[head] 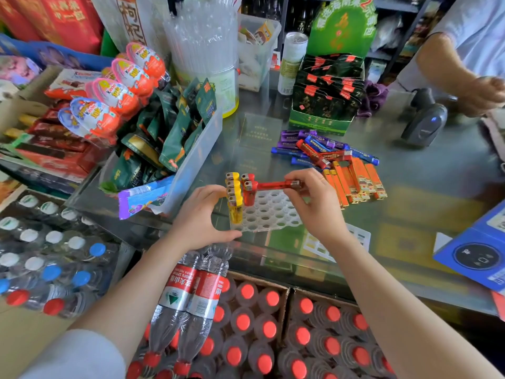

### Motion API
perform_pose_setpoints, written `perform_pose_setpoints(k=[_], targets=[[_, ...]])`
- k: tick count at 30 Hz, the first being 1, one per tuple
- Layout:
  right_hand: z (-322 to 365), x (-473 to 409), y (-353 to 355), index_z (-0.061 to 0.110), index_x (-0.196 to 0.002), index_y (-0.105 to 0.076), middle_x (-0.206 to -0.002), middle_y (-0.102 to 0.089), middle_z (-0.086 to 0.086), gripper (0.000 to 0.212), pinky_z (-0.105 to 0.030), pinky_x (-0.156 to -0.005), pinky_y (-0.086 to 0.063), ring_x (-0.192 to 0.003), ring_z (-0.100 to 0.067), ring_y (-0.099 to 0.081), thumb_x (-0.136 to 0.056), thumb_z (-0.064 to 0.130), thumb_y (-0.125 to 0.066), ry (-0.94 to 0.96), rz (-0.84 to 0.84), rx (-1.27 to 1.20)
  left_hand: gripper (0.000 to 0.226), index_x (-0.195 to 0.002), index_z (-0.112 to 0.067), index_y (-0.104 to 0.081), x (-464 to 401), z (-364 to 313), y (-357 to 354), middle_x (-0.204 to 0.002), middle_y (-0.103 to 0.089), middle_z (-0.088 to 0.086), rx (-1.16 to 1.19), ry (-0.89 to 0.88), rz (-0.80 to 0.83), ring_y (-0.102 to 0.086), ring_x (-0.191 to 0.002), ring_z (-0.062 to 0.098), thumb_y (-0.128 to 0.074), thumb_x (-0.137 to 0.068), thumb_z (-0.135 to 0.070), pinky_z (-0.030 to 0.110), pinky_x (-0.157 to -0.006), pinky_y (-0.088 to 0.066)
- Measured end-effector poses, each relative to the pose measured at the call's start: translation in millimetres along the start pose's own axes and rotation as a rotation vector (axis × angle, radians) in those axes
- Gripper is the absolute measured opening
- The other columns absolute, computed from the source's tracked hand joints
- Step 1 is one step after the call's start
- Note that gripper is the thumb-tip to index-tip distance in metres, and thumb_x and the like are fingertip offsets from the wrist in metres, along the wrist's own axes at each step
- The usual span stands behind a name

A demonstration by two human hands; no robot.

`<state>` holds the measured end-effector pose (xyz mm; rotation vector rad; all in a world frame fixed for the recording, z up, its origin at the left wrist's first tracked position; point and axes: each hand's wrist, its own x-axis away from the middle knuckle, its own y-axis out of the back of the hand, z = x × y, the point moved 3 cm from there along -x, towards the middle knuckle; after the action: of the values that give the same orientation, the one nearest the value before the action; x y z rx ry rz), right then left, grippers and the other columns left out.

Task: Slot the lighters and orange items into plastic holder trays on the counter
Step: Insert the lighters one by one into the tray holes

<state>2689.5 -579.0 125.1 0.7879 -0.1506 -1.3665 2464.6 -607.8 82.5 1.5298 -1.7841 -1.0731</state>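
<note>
In the middle of the frame a white tray (270, 212) full of round holes is lying on the glass counter (410, 203). The left hand (203, 217) is bracing the tray's near left corner, thumb lying along the front edge and fingers curving up beside the yellow lighters (234, 196), which are standing upright in a row along the tray's left side. Whether the fingers are actually touching those lighters is hard to tell. Just right of them, a few red lighters (248, 191) are standing in the next row.

The right hand (314, 203) is pinching one red lighter (276, 185) by its metal end, holding it level above the tray, its far end reaching toward the standing red ones.

To the right of the tray, touching nothing in the hands, orange items (355, 181) are lying side by side in a loose fan. Behind them, toward centre right, a heap of blue, purple and red lighters (314, 149) is lying on the glass.

A second white tray (358, 235) is showing partly behind the right wrist. At the upper right another person's arm (448, 67) is reaching over a scanner (426, 121). Bottles (254, 324) with red caps are filling the bottom of the frame.
</note>
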Motion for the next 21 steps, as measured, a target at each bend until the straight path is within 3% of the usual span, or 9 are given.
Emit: perform_pose_setpoints(k=[6,11,16,21], targets=[[17,4,-14,0.008,-0.1,-0.062,-0.092,-0.055,0.006,0.018,-0.014,-0.074,-0.05,-0.079,0.002,-0.059,-0.083,0.002,-0.061,0.029,0.089,-0.098,0.072,-0.121,-0.02,-0.052,0,-1,1,-0.123,-0.049,-0.005,0.02,-0.033,-0.024,-0.04,-0.112,0.013,-0.077,-0.059,-0.048,0.024,-0.092,-0.03],[20,1,-22,0.008,-0.103,-0.061,-0.092,-0.058,0.002,0.019,-0.016,-0.075,-0.05,-0.078,-0.01,-0.06,-0.084,0.005,-0.062,0.016,0.118,-0.099,0.072,-0.12,-0.019,-0.053,0,-1,0,-0.122,-0.049,-0.004,0.004,-0.028,-0.035,-0.04,-0.112,0.014,-0.075,-0.06,-0.05,0.028,-0.092,-0.033],[19,0,-25,0.017,-0.094,-0.057,-0.077,-0.063,0.014,0.022,-0.017,-0.07,-0.052,-0.071,-0.002,-0.061,-0.079,0.006,-0.068,-0.084,0.088,-0.216,0.073,-0.12,-0.017,-0.054,0,0,-1,-0.122,-0.05,-0.003,-0.012,-0.03,-0.039,-0.041,-0.113,0.015,-0.076,-0.059,-0.051,0.029,-0.093,-0.035],[23,0,-29,0.032,-0.083,-0.053,-0.067,-0.062,0.019,0.027,-0.007,-0.064,-0.046,-0.065,0.003,-0.061,-0.079,0.009,-0.068,-0.072,0.122,-0.22,0.071,-0.119,-0.017,-0.054,-1,-2,1,-0.12,-0.051,-0.003,-0.015,-0.046,-0.054,-0.043,-0.111,0.016,-0.077,-0.06,-0.049,0.03,-0.091,-0.036]])
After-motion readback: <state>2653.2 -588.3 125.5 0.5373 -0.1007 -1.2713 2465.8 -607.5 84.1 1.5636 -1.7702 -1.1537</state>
